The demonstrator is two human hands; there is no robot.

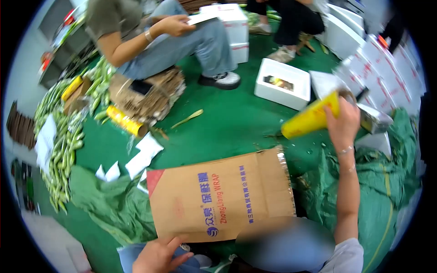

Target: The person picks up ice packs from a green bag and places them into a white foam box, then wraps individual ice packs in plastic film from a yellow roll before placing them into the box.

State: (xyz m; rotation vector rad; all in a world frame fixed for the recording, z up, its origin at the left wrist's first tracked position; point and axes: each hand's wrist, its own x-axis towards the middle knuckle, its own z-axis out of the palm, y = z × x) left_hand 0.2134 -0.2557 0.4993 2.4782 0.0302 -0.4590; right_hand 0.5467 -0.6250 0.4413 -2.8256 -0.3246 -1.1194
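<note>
Holds yellow roll near its upper end with right grip, fingers closed around it, beyond far right corner of the cardboard. Slants, along its long axis, from this grip leftward and down toward that corner. Has left grip farther from roll, by near left corner of the cardboard, fingers partly spread.
</note>
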